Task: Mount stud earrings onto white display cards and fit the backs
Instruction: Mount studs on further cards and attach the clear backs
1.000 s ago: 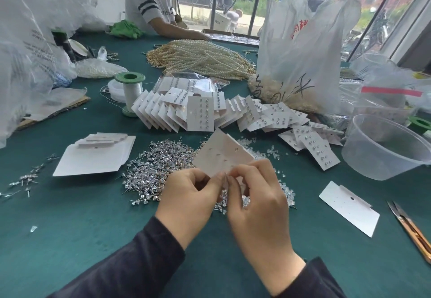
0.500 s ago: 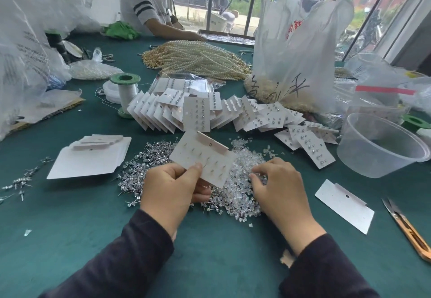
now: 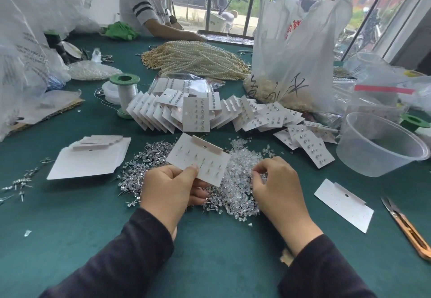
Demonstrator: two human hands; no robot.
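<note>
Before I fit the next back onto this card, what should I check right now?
1. Display card gripped by the left hand: ok.
2. Card turned rear side up, posts showing: ok.
3. Right hand at the pile of clear backs: ok.
4. One back pinched in the right hand's fingertips: cannot tell.
5. Backs fitted on the posts: not ok, the visible posts look bare.

Nothing cleanly readable. On the white plastic bag (image 3: 300, 47), red printed characters sit near the top but are crumpled, and the black marker handwriting lower down isn't legible. The clear bags (image 3: 25, 47) at left carry grey print lines, blurred. One finished display card (image 3: 195, 120) has a tiny centre mark, too small to read.
</note>
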